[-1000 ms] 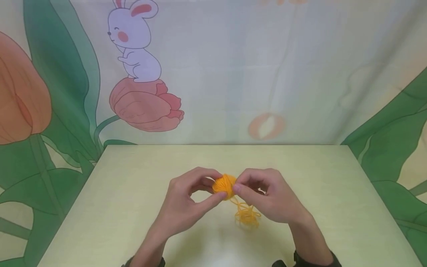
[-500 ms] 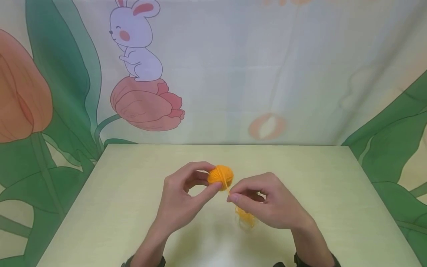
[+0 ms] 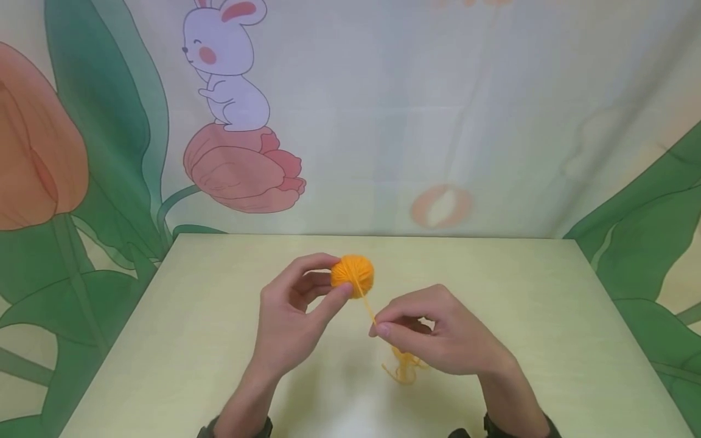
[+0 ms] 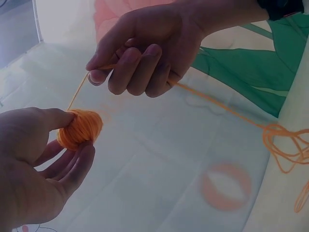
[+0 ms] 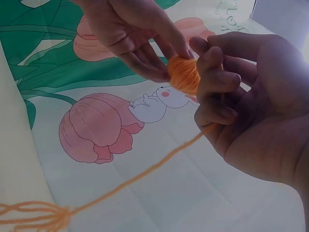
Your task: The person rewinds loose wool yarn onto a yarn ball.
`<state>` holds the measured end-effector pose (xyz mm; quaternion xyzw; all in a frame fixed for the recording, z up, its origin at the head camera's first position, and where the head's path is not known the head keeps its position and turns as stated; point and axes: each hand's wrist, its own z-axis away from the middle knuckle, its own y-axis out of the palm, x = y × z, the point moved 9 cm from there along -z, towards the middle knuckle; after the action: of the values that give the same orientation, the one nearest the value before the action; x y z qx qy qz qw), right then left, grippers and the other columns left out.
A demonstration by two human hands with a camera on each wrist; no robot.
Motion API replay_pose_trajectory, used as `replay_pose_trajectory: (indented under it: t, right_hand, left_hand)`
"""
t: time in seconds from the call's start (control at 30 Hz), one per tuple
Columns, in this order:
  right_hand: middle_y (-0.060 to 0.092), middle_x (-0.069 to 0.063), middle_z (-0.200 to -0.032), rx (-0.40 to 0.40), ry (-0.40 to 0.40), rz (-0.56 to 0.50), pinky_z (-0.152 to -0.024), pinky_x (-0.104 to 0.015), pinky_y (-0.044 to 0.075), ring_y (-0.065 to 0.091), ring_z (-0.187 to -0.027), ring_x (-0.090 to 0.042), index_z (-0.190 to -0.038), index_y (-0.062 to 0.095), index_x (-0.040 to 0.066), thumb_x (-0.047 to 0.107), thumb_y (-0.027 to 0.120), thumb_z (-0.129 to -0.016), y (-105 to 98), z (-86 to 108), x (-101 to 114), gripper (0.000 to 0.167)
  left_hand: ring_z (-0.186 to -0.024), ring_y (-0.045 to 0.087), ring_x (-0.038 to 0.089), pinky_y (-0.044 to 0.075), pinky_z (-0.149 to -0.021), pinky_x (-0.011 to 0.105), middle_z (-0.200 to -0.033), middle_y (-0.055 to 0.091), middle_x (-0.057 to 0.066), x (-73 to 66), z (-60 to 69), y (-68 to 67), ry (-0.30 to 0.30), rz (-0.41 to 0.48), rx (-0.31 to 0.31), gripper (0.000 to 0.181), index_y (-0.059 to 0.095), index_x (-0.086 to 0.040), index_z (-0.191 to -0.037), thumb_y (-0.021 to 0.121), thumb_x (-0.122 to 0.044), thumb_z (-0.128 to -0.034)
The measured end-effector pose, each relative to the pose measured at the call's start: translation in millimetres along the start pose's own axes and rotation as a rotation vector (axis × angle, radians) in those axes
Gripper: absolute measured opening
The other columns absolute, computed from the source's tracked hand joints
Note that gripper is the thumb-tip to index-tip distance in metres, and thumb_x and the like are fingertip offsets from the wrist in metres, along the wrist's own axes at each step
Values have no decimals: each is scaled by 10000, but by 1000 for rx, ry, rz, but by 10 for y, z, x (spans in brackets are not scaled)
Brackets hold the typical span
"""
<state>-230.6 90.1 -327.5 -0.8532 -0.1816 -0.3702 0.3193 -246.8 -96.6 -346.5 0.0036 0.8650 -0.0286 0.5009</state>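
Observation:
Between thumb and fingers, my left hand point(image 3: 296, 316) grips a small orange ball of yarn point(image 3: 357, 275). My right hand point(image 3: 446, 331), lower and to the right, pinches the strand of yarn point(image 3: 368, 306) between thumb and index finger. That strand runs taut from the ball to the pinch. In the left wrist view the yarn passes through the curled right fingers point(image 4: 137, 72) and on to a loose tangle of yarn point(image 4: 289, 145). Seen from the head, this tangle point(image 3: 405, 368) hangs or lies below the right hand, partly hidden by it.
Both hands are above a pale yellow-green table point(image 3: 191, 340). Behind its far edge hangs a curtain point(image 3: 350, 121) printed with tulips and a rabbit. Dark cuffs or bands point(image 3: 520, 429) show at the wrists.
My left hand has moved up and left with the ball, away from the right hand. A length of strand now stretches between them. The right hand has shifted slightly down and left.

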Motion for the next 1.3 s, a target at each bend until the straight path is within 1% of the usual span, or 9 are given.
replay_pose_trajectory:
  t: [0.17,0.3,0.4,0.6,0.77,0.83,0.97,1.13,1.3]
  right_hand:
    - [657,9,-734,70,57,-30,-579,-123,450,512,-601,-81,-1090,835,125,-75,696,-1050,32,27,-153,246]
    - [688,-2,-749,108,134,-35,-572,-165,488,562,-637,-67,-1097,841,145,-17,686,-1083,43,48,-315,225]
    - [674,-11,-745,112,192,-31,-563,-188,490,572,-645,-71,-1082,834,152,25,687,-1099,35,58,-423,196]
    - [678,-53,-748,70,293,-42,-569,-203,489,578,-650,-73,-1066,820,117,6,657,-1086,-21,75,-563,198]
    - [701,-89,-790,23,311,-76,-605,-224,526,593,-665,-127,-1039,793,99,-75,644,-1020,-77,85,-613,230]
    - [728,-92,-837,9,316,-105,-621,-233,556,612,-682,-155,-1042,792,93,-68,658,-1033,-90,87,-627,210]
    - [776,-91,-890,-16,329,-166,-649,-239,599,649,-705,-168,-1041,786,67,-32,671,-1075,-113,87,-642,155]
    - [738,1,-828,-65,369,-150,-620,-242,595,632,-670,-107,-973,775,83,27,680,-1105,-167,93,-645,172]
    - [682,25,-777,-111,385,-120,-605,-239,542,580,-654,-135,-932,773,111,43,690,-1099,-219,97,-600,198]
  left_hand:
    - [-977,823,211,726,-952,326,-1237,774,32,4,7,-1,-32,83,4,393,711,40,-1332,818,108,-960]
    - [-973,802,211,727,-917,300,-1238,765,2,12,21,19,-61,133,36,382,695,52,-1344,796,97,-979]
    - [-981,798,206,728,-904,298,-1250,757,2,-3,33,52,-56,158,77,372,689,57,-1343,783,100,-986]
    - [-1040,811,213,728,-957,352,-1274,757,54,-62,62,168,-6,187,195,382,692,51,-1338,786,124,-975]
    - [-1045,804,214,725,-976,368,-1256,759,186,-63,100,272,-25,166,283,379,717,-9,-1327,801,100,-975]
    - [-1033,806,214,726,-973,380,-1236,765,210,-56,115,306,-34,159,315,373,724,-31,-1319,807,90,-976]
    - [-1015,818,231,729,-961,406,-1212,778,202,-58,146,378,-17,157,392,377,728,-49,-1310,812,93,-971]
    - [-1038,812,218,728,-956,387,-1232,779,154,-64,180,454,30,123,480,390,730,-76,-1316,841,60,-968]
    - [-1028,809,187,731,-934,376,-1218,793,116,-68,181,475,59,65,497,379,746,-99,-1304,872,9,-964]
